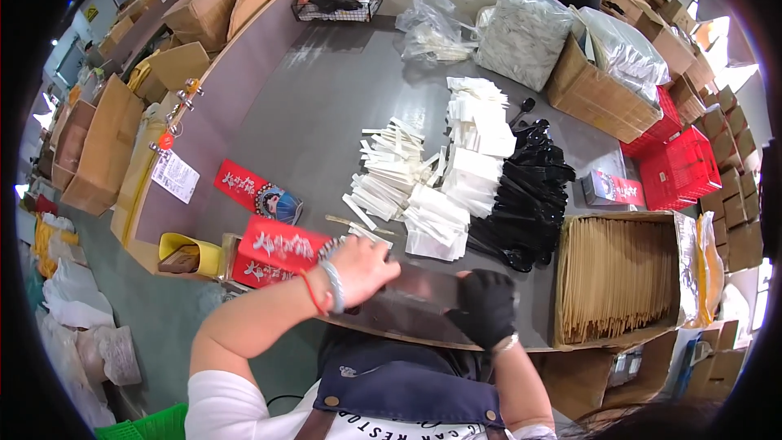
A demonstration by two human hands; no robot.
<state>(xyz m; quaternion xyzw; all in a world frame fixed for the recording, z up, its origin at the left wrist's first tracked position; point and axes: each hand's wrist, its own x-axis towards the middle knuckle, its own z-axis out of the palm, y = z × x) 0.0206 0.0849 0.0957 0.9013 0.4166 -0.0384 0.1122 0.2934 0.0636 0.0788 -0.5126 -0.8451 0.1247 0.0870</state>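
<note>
My left hand (362, 267) and gloved right hand (485, 308) seemingly grip a blurred strip (423, 286); best kept level and taut.

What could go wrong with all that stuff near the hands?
The red boxes sit right by the left hand, so that arm might bump them. The loose white slips lie against the black spoons, so the piles could get mixed up. Something too blurred to name is between the left hand and the gloved right hand; it might slip and drop.
</note>
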